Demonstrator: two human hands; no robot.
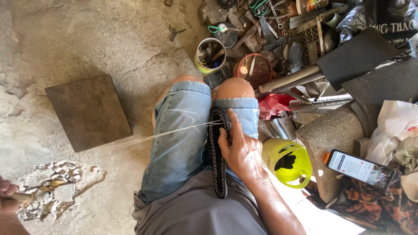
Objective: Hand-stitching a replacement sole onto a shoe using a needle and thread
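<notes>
Two hands apart: right hand [238, 150] clamped on black sole [217, 152] edge; left hand [8, 193] at eight o'clock, fisted round tool, thread [165, 134] taut across open floor [87, 39].

The floor [109, 39] is rough grey concrete, cracked and broken at the lower left. A dark square board [89, 112] lies on it. Sunlight falls at the lower right.
</notes>
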